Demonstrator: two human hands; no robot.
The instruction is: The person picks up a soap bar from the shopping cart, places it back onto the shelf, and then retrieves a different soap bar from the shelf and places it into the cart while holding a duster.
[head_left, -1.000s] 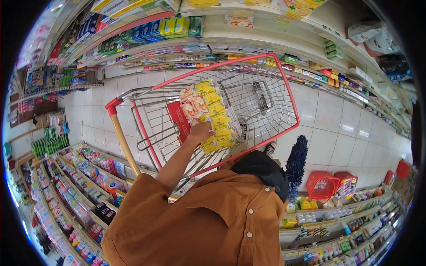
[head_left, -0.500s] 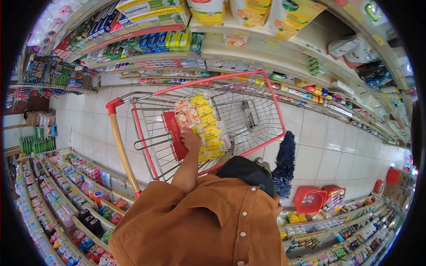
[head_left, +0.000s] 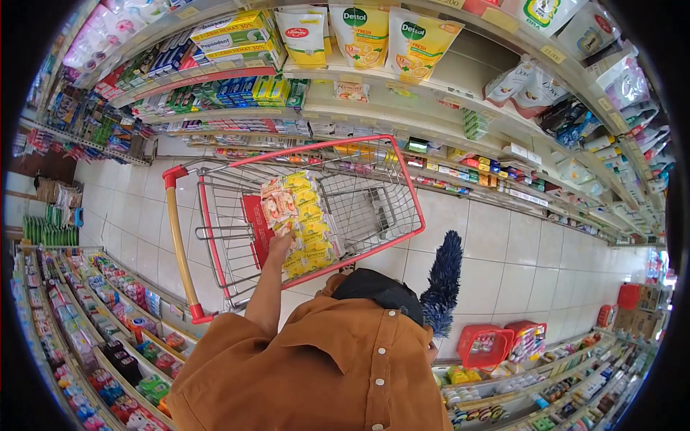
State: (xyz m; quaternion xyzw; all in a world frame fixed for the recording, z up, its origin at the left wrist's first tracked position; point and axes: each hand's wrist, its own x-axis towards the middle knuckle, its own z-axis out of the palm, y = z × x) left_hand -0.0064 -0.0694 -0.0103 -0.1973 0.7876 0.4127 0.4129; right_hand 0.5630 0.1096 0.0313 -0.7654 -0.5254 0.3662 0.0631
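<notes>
Shifted left, the left hand (head_left: 280,244) holds a yellow plastic soap pack (head_left: 302,215) over the red wire cart (head_left: 359,190). Fingers pinch its bottom edge.

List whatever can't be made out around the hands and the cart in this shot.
- Right hand: in the head view, hidden behind the orange shirt and a dark item, so what holds the blue duster is unseen.
- Left hand: its fingertips are behind the yellow multipack.
- Multipack print: too small to read.
- Cart bottom: partly covered by the multipack.
</notes>
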